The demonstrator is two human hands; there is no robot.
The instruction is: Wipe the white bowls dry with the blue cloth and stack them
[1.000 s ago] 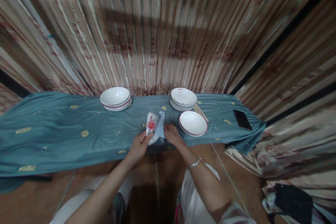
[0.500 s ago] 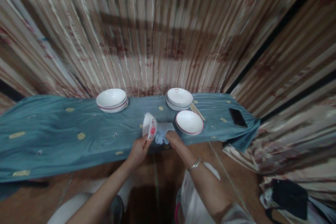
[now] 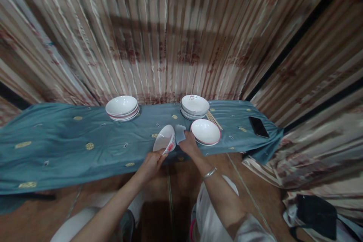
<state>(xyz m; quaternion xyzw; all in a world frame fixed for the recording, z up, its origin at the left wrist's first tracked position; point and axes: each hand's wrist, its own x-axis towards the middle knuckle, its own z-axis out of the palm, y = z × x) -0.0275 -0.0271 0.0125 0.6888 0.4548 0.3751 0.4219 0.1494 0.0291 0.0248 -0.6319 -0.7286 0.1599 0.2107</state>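
Note:
My left hand [image 3: 154, 162] grips the lower rim of a white bowl [image 3: 164, 140] with red flowers on its outside. The bowl is tilted, its inside facing up and to the left. Just right of it, my right hand [image 3: 187, 143] is closed on a pale blue cloth [image 3: 180, 134], which sticks up beyond the fingers. Whether the cloth touches the bowl's outer wall I cannot tell. Close to my right hand stands a red-rimmed white bowl [image 3: 205, 131], seemingly on another one.
Stacked white bowls stand at the back left [image 3: 121, 106] and back middle [image 3: 195, 105] of the cloth-covered table [image 3: 65, 140]. Chopsticks [image 3: 214, 119] lie beside the middle stack. A black phone [image 3: 258, 126] rests at the right end. A pleated curtain [image 3: 164, 45] hangs behind.
My left hand has tilted the bowl so more of its inside shows. My right hand has turned and lifted slightly, and the cloth now points up.

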